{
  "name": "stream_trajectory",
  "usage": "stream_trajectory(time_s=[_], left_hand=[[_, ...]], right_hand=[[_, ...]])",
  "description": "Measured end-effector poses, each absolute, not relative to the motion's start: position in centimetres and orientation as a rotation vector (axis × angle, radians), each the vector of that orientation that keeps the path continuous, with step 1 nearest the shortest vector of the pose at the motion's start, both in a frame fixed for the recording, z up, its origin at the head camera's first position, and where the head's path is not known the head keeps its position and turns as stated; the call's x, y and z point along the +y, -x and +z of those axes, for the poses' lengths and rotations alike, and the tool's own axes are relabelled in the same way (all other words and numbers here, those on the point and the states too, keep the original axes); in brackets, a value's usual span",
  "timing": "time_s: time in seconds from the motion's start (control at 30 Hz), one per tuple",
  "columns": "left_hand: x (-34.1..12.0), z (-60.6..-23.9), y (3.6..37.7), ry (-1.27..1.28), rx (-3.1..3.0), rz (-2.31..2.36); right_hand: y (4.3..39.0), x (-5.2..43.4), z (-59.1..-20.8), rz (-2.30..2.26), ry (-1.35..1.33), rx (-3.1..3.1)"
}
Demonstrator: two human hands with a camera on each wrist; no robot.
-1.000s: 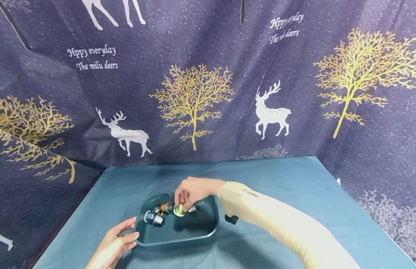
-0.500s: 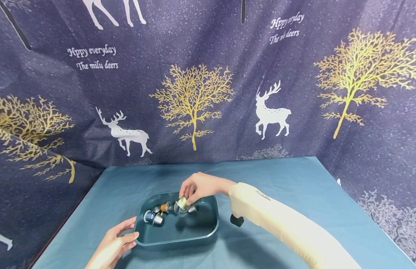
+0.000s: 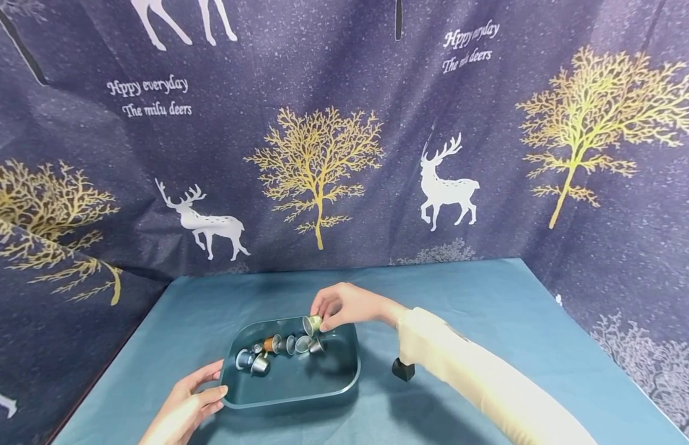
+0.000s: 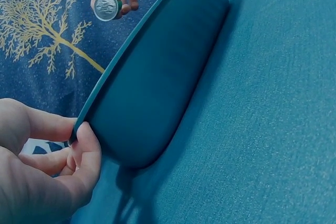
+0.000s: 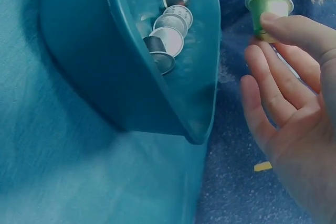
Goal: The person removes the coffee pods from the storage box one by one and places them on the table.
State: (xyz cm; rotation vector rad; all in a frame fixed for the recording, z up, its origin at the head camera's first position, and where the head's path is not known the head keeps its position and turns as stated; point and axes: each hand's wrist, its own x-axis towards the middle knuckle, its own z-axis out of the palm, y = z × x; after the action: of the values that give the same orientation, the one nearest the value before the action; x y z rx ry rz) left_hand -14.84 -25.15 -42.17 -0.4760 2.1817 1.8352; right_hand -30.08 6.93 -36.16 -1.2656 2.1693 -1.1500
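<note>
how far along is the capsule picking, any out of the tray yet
None lies outside the tray on the blue cloth in these views. In hand: the right hand pinches a green capsule, lifted above the tray's far rim, while the left hand grips the near left corner. Left: about six capsules clustered inside.

Capsules (image 3: 278, 349) crowd tray (image 3: 300, 395) far-left, tray's near half free, cloth (image 3: 489, 296) open
</note>
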Motion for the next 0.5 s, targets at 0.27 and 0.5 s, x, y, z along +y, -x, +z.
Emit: stream_trajectory(time_s=[0.27,0.5], left_hand=[[-25.1,-42.3,14.9,0.483,2.180,1.860],[-25.2,-42.4,14.9,0.480,2.187,1.847]], right_hand=[[29.7,8.0,-36.5,-1.271,1.214,2.177],[29.1,8.9,-36.9,-1.359,1.127,2.189]])
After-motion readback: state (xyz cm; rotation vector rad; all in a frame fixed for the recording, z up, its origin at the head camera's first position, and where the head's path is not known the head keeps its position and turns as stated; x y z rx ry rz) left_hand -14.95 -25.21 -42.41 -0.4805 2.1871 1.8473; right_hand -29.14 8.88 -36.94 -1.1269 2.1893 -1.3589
